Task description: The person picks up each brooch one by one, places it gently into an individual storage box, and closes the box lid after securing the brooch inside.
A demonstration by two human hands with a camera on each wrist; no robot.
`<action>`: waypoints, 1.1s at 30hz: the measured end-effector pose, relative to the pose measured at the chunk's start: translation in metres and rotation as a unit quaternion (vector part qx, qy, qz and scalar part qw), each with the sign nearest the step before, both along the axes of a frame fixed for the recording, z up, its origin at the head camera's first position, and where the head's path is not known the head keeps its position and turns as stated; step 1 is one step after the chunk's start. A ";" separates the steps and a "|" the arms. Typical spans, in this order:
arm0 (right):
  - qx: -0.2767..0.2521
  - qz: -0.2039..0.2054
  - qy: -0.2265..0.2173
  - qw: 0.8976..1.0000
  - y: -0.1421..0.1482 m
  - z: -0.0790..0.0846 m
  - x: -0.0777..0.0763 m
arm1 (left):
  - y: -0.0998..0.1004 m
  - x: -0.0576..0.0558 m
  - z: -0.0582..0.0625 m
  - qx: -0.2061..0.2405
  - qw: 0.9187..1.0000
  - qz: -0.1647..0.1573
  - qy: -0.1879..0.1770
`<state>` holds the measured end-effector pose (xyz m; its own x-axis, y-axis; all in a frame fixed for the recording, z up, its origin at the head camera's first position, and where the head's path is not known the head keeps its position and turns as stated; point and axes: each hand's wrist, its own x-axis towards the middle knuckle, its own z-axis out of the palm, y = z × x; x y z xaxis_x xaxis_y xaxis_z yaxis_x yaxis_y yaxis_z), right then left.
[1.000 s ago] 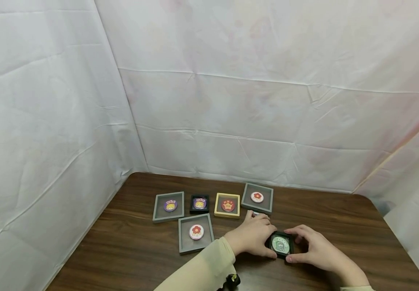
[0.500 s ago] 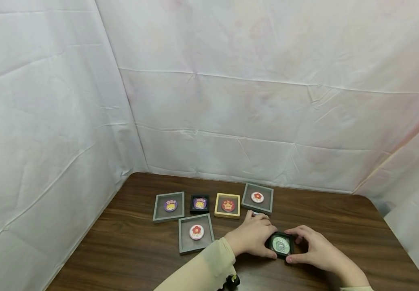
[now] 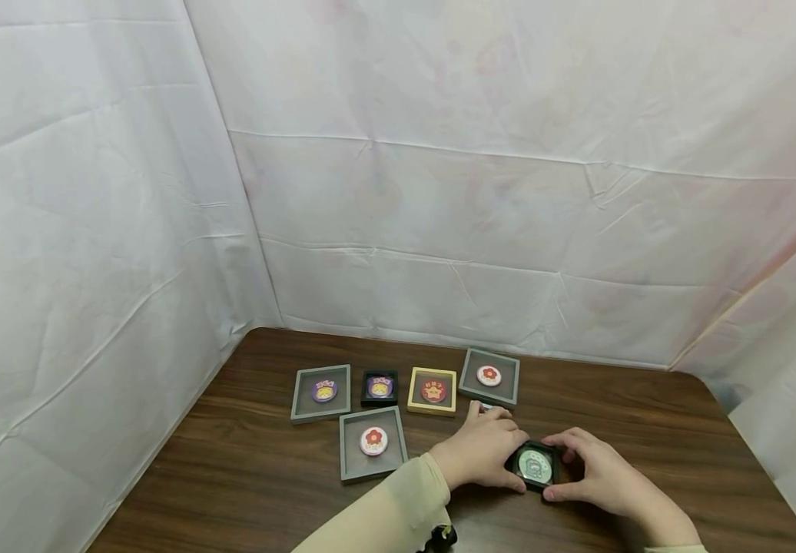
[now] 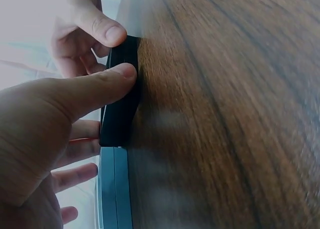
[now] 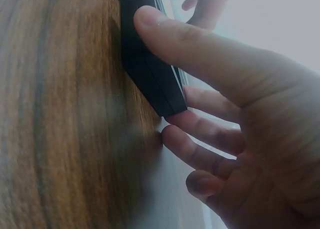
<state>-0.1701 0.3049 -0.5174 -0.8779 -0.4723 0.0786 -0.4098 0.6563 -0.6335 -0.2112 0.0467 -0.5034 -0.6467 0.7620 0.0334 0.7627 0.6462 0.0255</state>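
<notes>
A small black display frame point(image 3: 535, 465) with a pale green round badge inside lies flat on the wooden table, between my two hands. My left hand point(image 3: 482, 448) grips its left side; in the left wrist view the thumb point(image 4: 112, 81) presses the black side wall and the fingers are partly hidden behind it. From the other side my right hand point(image 3: 595, 472) pinches it, thumb at the near corner and fingers at the far edge. Just beyond my left fingertips stands a grey frame point(image 3: 505, 393) with a red-flower badge. A small whitish piece point(image 3: 486, 405) peeks out by those fingertips.
Left of the hands lie a yellow frame point(image 3: 431, 409), another black frame point(image 3: 379, 400) with a purple badge, and two grey frames, one far left point(image 3: 299, 395) and one nearer point(image 3: 351, 465). White cloth point(image 3: 405, 207) hangs behind the table's back edge.
Both hands keep their hold on the black frame, and the other frames stay put. Only the glare on the green badge looks a little different.
</notes>
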 end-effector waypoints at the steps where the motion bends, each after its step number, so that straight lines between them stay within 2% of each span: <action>1: 0.001 0.001 0.001 1.000 0.000 0.000 0.000 | 0.000 0.000 0.000 0.000 1.000 0.001 -0.001; 16: 0.004 0.007 0.003 1.000 0.000 0.001 0.000 | 0.000 -0.001 -0.002 0.002 1.000 0.001 -0.004; 23: 0.010 0.004 0.028 1.000 0.000 0.002 -0.001 | 0.002 -0.002 -0.002 0.005 1.000 0.005 -0.008; 33: 0.004 -0.009 0.011 1.000 0.001 -0.001 -0.001 | 0.003 0.000 0.000 -0.002 1.000 0.010 -0.010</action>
